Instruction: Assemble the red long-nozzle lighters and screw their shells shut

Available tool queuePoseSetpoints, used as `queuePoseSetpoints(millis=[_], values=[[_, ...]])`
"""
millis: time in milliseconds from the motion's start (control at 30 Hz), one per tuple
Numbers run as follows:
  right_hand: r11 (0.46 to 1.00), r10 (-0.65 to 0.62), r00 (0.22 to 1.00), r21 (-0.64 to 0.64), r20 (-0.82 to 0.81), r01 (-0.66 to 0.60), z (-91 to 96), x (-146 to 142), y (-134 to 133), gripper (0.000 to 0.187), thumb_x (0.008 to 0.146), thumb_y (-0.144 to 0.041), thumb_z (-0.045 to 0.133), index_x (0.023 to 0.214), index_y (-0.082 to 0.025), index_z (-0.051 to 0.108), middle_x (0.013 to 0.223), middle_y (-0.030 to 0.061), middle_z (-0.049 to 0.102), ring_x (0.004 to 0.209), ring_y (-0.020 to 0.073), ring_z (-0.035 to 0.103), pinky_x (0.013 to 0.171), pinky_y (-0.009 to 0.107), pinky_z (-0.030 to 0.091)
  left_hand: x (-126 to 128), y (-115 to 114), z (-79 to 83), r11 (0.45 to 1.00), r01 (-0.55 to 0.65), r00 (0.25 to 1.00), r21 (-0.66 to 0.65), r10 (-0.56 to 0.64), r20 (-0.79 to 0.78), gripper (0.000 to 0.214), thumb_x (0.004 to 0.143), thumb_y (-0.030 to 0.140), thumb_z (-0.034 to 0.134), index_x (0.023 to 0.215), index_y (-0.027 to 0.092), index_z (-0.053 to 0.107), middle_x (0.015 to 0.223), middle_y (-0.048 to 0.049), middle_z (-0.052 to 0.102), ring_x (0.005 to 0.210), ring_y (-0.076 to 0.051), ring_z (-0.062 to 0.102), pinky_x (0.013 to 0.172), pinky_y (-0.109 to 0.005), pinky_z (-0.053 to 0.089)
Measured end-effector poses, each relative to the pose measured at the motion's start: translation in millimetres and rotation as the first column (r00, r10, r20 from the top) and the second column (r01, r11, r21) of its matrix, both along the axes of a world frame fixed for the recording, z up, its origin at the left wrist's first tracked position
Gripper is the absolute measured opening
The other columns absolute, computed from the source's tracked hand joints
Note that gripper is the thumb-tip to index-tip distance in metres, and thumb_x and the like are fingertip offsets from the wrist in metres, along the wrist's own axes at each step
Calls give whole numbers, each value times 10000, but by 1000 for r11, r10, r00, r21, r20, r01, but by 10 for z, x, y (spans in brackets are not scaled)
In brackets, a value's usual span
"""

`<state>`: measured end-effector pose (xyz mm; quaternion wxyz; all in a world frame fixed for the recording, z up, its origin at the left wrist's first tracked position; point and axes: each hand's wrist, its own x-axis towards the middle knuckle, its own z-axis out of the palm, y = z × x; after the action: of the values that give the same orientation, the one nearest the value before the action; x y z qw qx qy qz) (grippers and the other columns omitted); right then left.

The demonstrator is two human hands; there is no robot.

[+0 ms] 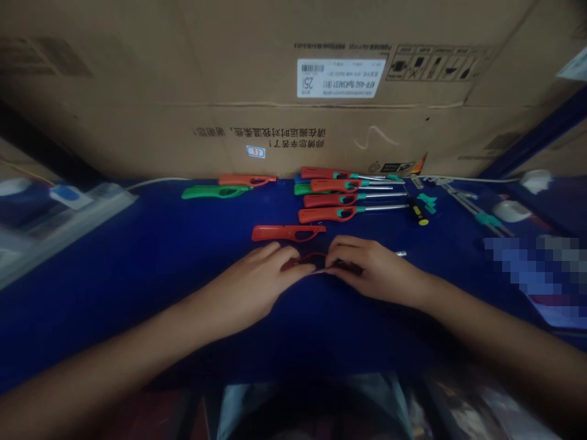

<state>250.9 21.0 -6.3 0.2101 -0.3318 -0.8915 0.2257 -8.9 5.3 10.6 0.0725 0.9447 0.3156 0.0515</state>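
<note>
My left hand (257, 278) and my right hand (371, 269) meet at the middle of the blue table (137, 263). Both close their fingers on a red lighter body (312, 261) lying between them; a metal tip (400, 253) pokes out past my right hand. Just beyond the hands lies a loose red handle shell (287, 232). Further back sits a row of assembled red long-nosed lighters (348, 197) with teal triggers and metal tubes. A green shell (215, 192) and an orange shell (247, 179) lie to the left of the row.
A large cardboard box (293, 85) walls off the back of the table. A small yellow-handled screwdriver (418, 211) and loose metal tubes (472, 208) lie at the right. A clear plastic tray (59, 214) sits at the left, white objects (511, 211) at the far right.
</note>
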Motion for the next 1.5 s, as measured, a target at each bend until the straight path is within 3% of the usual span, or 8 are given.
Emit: queuePoseSetpoints(millis=[167,267,433,633,833,1200,1433,1500], values=[[998,-63,998,21,-28,63,-27,-5,18,73,929,-132,589,926,-197,622,885,18,632,718,118,573,674,245,445,10,4,8,1000,-1,1000,-4,1,-28,496,950,39,471,1380,276,541,1260,-61,588,1174,-246,538,1003,-409,496],[1000,-12,1000,3,-5,12,-7,3,17,36,933,-169,607,933,-194,633,882,13,626,686,106,558,649,235,437,13,7,22,1000,8,999,-15,-9,-52,547,930,19,479,1401,293,518,1257,-60,582,1150,-246,543,987,-408,504],[999,33,996,18,88,-35,5,19,13,80,963,-178,559,980,-194,635,973,42,627,814,139,612,726,259,470,4,14,33,1000,24,998,-11,-25,-54,559,918,10,480,1401,288,519,1227,-60,596,1134,-240,554,998,-406,496],[1000,-2,1000,-6,-25,1,-15,-7,27,70,926,-146,599,900,-195,641,866,16,628,730,117,579,671,239,447,-15,22,17,1000,26,999,-12,-26,-23,535,929,29,490,1397,285,526,1238,-57,604,1156,-231,549,1023,-390,481],[980,-144,984,-153,-110,126,-20,-38,26,23,869,-177,678,883,-185,661,745,-29,571,550,68,434,522,204,364,-4,22,20,999,11,999,-31,-13,-41,486,956,56,483,1380,285,542,1227,-50,598,1142,-235,539,996,-395,494],[964,-192,974,-210,-119,164,-34,-47,28,72,855,-157,654,861,-179,722,828,-3,615,554,60,445,534,216,379,14,31,48,998,8,1000,-55,-9,-15,462,971,67,471,1356,300,578,1212,-43,598,1118,-222,544,976,-384,500],[934,-220,972,-304,-84,186,-7,-28,18,44,842,-191,636,882,-182,619,559,-85,446,479,70,399,468,203,319,9,36,-5,999,9,1000,-48,-8,27,439,973,87,479,1364,274,555,1216,-50,599,1132,-234,542,995,-417,493],[919,-232,970,-345,-73,193,9,-23,8,54,842,-215,634,875,-186,603,559,-81,468,476,73,412,463,207,319,7,43,-24,998,4,997,-58,0,73,387,987,120,480,1333,265,574,1208,-53,603,1143,-233,539,1009,-420,483]])
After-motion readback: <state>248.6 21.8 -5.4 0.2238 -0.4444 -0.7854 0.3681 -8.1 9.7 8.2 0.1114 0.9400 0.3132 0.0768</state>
